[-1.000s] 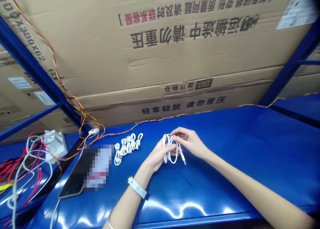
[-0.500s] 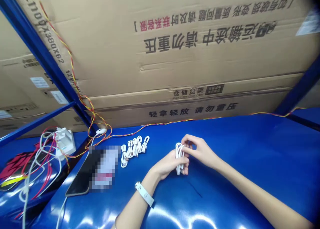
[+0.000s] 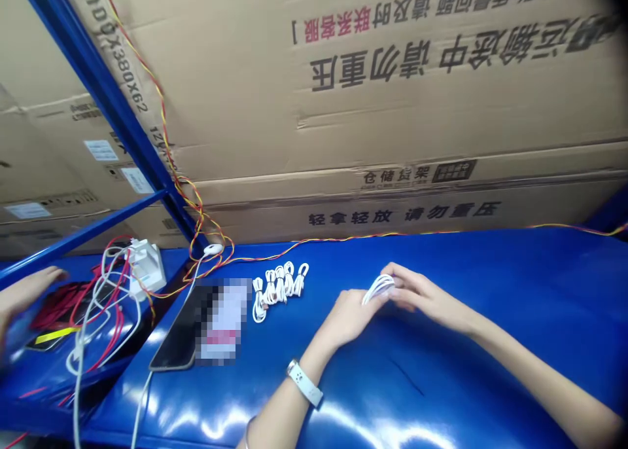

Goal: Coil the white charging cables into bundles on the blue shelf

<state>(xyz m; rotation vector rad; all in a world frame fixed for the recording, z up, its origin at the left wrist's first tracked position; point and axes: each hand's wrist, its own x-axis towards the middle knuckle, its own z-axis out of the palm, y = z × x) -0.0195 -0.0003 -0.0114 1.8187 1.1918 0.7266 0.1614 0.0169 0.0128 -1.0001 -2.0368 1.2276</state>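
Note:
A white cable, folded into a tight bunch of loops, sits between my two hands above the blue shelf top. My left hand, with a white band on its wrist, holds the lower side of the bunch. My right hand pinches the other end with its fingertips. Part of the cable is hidden by my fingers. To the left lies a row of several small bundled white cables, out of reach of my fingers.
A phone with a pixelated patch lies left of the bundles. A red-and-yellow twisted wire runs along the back. Farther left, another person's hand is near a white charger block amid white and red wires. Cardboard cartons fill the blue rack behind.
The loose, hanging cable loops are now folded into a shorter, tighter bunch. My hands have moved right in the view, and another person's hand has appeared at the left edge.

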